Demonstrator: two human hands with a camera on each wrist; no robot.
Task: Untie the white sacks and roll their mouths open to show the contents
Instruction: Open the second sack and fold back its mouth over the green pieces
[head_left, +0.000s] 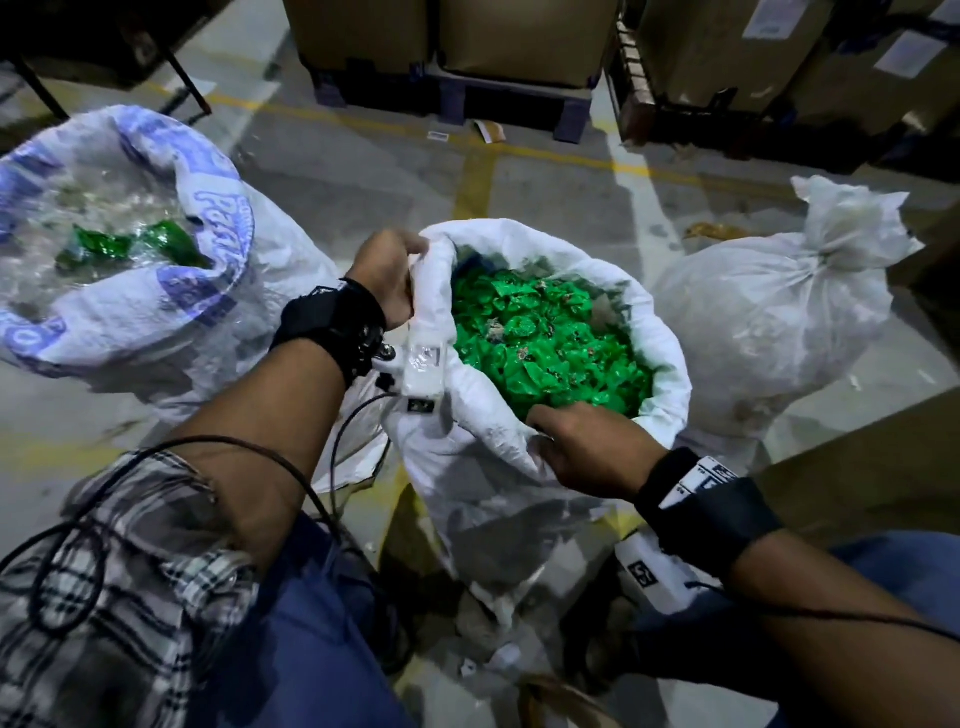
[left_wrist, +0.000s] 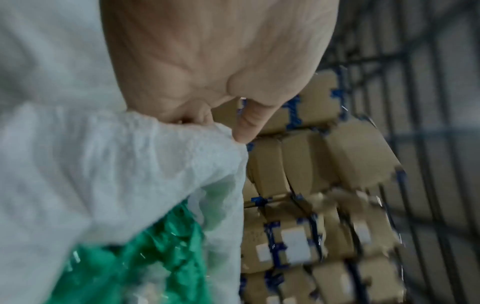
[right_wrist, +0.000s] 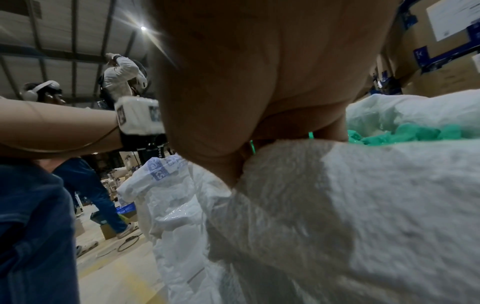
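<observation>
A white woven sack (head_left: 483, 467) stands open in front of me, its mouth rolled into a thick rim around green plastic scraps (head_left: 545, 338). My left hand (head_left: 387, 278) grips the rolled rim at its left side; in the left wrist view the fingers (left_wrist: 244, 127) pinch the white fabric (left_wrist: 130, 164). My right hand (head_left: 582, 447) grips the near rim, thumb inside over the scraps; the right wrist view shows it curled over the roll (right_wrist: 337, 185). To the left stands an open blue-printed sack (head_left: 156, 291) holding clear and green plastic. On the right sits a white sack (head_left: 769, 312), tied at its neck.
Pallets of cardboard boxes (head_left: 519, 36) line the far side behind the sacks. Yellow lines mark the concrete floor (head_left: 363, 171). A brown carton (head_left: 857, 467) lies at my right. Other people (right_wrist: 122, 82) with headsets stand off to the left in the right wrist view.
</observation>
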